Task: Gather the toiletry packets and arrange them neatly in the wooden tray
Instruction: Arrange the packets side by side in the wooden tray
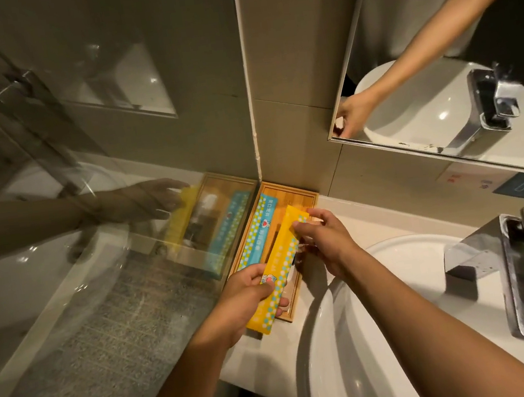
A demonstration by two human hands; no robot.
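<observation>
Fingers [267,286] of the left hand [250,296] pinch the near end of the yellow packet [280,262], while the right hand [324,240] grips its far end between thumb and fingertips. Both wrists are bent down, forearms reaching in from the lower edge. The packet hangs slanted over the wooden tray [307,197], its near end jutting past the tray's front rim. A blue packet [258,228] already lies along the tray's left side. If lowered at this slant, the yellow one could ride up on the rim or overlap the blue one. A loose pinch might let it slide off the desk [373,217] toward the sink [357,352].
</observation>
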